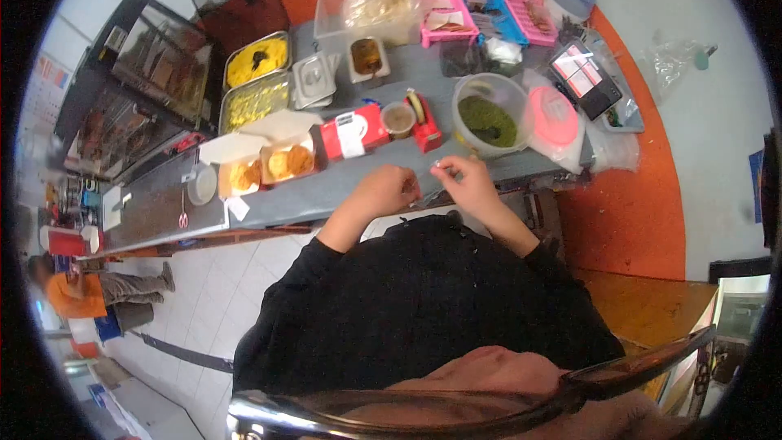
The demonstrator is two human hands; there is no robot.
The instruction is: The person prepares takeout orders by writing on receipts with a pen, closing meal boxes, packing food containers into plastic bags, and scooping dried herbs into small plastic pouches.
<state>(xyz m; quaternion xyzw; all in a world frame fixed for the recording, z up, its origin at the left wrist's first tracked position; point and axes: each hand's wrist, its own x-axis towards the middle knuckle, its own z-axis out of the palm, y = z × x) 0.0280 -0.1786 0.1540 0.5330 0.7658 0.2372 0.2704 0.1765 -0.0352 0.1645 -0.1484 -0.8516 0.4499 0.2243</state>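
My left hand (391,189) is closed, its fingers curled inward above the front edge of the grey counter (326,187). Whatever its fingertips hold, if anything, is hidden. Just beside it, my right hand (468,185) makes a pinch, with a tiny pale bit at the fingertips that is too small to name. Behind the hands stand a red tape dispenser (428,138), a small round tub (398,120) and a closed red box (356,132) with a white label. Two open boxes to the left contain golden-brown food (290,161).
A clear tub (467,125) of chopped greens and a pink-lidded container (554,116) stand right. Metal trays with yellow food (259,62) sit back left by a glass display case (155,57). Scissors (183,218) lie left. A person in orange (77,295) is far left.
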